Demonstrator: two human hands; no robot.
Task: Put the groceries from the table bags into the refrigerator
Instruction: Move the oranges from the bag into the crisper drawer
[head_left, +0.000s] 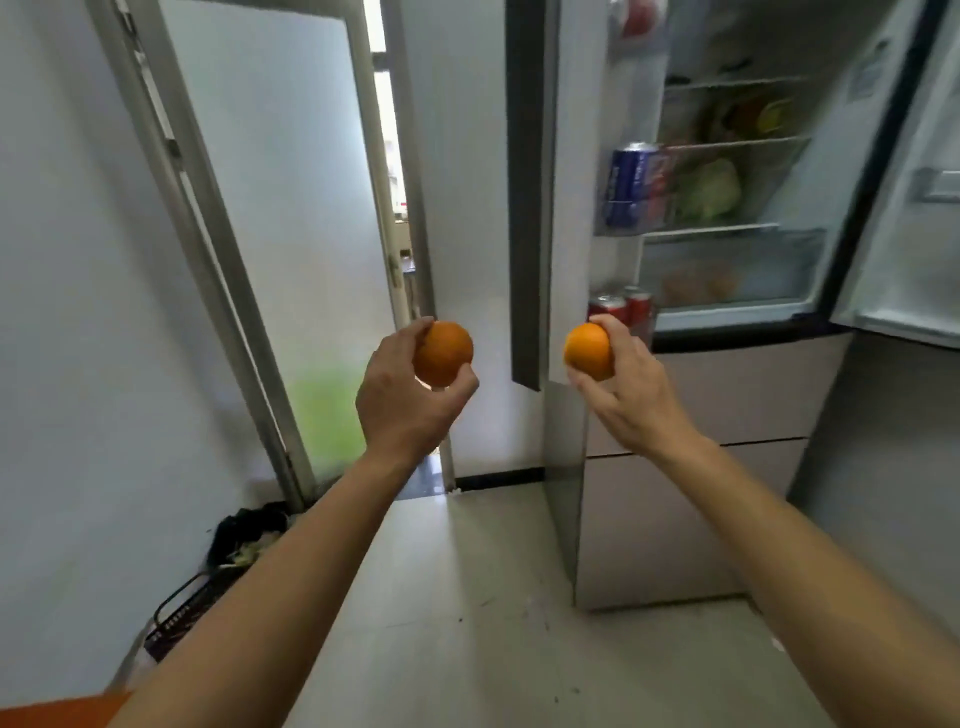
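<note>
Two oranges, one per hand, held out at chest height before the open refrigerator (737, 208). Left orange (443, 353) in the left hand (402, 400): fingers (421, 327) curled over its top, thumb pressed beneath, clamped on it. Right orange (588, 351) in the right hand (631, 389), fingers wrapped round its far side. Both fruits round, no long axis to tell. Door shelves hold blue cans (636, 187) above, red cans (623, 306) below. Inner shelf holds a cabbage (714, 189); a drawer below, contents blurred.
</note>
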